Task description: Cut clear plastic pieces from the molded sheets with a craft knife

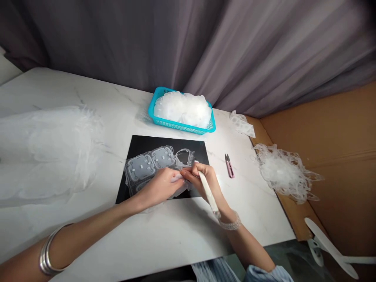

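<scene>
A translucent plastic sheet [141, 167] with rounded square panels lies on a black mat [129, 147]. My left hand [160, 183] is closed, its thumb and fingers pinching a small translucent part of it. Close against it, my right hand [205, 178] is closed round a slim stick-like tool with a white handle [209, 194]. The handle slants back over my wrist; the tool's working end is hidden by my fingers. An emptied, ring-like stretch of the sheet's frame [185, 156] sits just beyond my hands.
Behind the mat stands a turquoise basket [179, 126] heaped with translucent pieces. Pink-handled thread snips [229, 166] lie right of the mat. A big stack of translucent sheets [49, 156] covers the left side. Tangled scraps [282, 170] hang over the table's right edge by a cardboard wall [329, 156].
</scene>
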A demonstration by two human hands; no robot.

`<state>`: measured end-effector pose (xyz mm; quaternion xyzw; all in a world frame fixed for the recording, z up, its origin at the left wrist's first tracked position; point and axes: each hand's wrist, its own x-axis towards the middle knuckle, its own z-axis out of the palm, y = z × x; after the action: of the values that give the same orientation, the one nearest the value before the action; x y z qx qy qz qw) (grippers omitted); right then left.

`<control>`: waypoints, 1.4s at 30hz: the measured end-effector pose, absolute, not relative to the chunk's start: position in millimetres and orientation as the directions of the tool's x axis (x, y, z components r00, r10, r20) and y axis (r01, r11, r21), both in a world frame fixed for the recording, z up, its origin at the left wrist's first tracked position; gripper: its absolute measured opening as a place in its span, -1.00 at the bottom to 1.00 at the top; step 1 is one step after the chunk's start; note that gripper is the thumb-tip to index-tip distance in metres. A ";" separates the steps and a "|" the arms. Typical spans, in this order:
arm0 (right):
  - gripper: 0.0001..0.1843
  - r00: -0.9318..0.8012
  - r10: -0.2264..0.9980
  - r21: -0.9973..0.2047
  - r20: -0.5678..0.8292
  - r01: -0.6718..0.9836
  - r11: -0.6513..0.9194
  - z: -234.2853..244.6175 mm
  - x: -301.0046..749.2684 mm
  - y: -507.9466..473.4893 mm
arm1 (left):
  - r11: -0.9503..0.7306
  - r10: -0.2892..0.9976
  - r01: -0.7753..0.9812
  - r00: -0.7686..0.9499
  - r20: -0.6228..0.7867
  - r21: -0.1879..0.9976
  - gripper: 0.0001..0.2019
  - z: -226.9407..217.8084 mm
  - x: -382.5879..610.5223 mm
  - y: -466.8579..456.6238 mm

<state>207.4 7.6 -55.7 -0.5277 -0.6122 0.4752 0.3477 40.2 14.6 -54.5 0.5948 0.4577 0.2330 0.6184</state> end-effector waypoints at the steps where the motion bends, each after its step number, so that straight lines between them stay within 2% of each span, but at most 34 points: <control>1: -0.50 -0.159 0.987 -0.937 -0.030 0.348 0.027 -57.8 208.7 5.5 | 0.156 0.848 0.273 0.456 -0.271 0.949 -0.75 -52.2 38.9 14.3; 5: -0.54 0.019 0.995 -0.837 0.101 0.542 0.074 -66.6 236.9 8.2 | 0.103 0.928 0.305 0.314 -0.203 0.947 -0.74 -45.3 27.2 23.2; 7: -0.54 0.074 0.991 -0.818 0.112 0.574 0.050 -70.5 256.5 14.7 | 0.134 0.954 0.239 0.230 -0.191 0.962 -0.71 -44.3 19.6 32.4; 9: -0.54 0.099 0.989 -0.809 0.112 0.587 0.033 -72.9 271.2 20.6 | 0.195 0.956 0.098 0.202 -0.211 0.976 -0.68 -43.5 13.0 40.9; 13: -0.60 0.124 0.985 -0.778 0.121 0.628 0.017 -69.0 273.6 23.7 | 0.336 0.912 -0.179 0.308 -0.272 0.925 -0.68 -37.8 6.7 47.1; 16: -0.63 0.165 0.963 -0.748 0.211 0.662 0.051 -53.5 256.9 19.9 | 0.423 0.867 -0.292 0.405 -0.290 0.858 -0.71 -30.4 6.9 43.4; 18: -0.62 0.138 0.961 -0.782 0.240 0.613 0.107 -38.0 242.0 17.2 | 0.455 0.843 -0.332 0.460 -0.280 0.826 -0.70 -25.2 7.6 39.8; 21: -0.59 -0.045 0.990 -0.918 0.135 0.371 0.142 -14.8 219.9 16.0 | 0.447 0.838 -0.356 0.488 -0.246 0.821 -0.68 -17.6 7.7 35.7; 24: -0.55 -0.204 0.979 -0.992 0.022 0.115 0.047 -0.6 202.4 18.0 | 0.423 0.849 -0.338 0.471 -0.238 0.841 -0.66 -10.9 6.3 33.9; 27: -0.51 -0.201 0.979 -0.999 -0.039 -0.003 -0.040 4.3 192.6 20.1 | 0.431 0.846 -0.351 0.477 -0.237 0.831 -0.65 -6.3 3.8 33.7; 36: -0.45 -0.037 0.999 -1.000 0.020 -0.017 0.019 -0.3 197.6 25.0 | 0.452 0.842 -0.359 0.475 -0.257 0.817 -0.67 -7.2 -2.6 39.7; 38: -0.46 0.010 0.998 -0.998 0.058 -0.018 0.058 0.4 198.7 25.1 | 0.524 0.812 -0.370 0.490 -0.318 0.768 -0.61 -9.1 -4.3 43.6; 40: -0.48 0.040 0.992 -0.993 0.121 0.023 0.120 2.8 198.9 24.0 | 0.630 0.755 -0.393 0.512 -0.410 0.670 -0.51 -11.0 -6.4 47.5; 42: -0.48 -0.015 0.980 -0.976 0.197 0.092 0.198 5.7 198.8 21.9 | 0.707 0.695 -0.405 0.554 -0.460 0.580 -0.46 -12.2 -8.8 50.2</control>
<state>198.8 21.9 5.7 -0.4691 -0.5714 0.4255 0.5219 -8.8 50.2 -12.2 0.2086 0.3466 0.3211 0.8563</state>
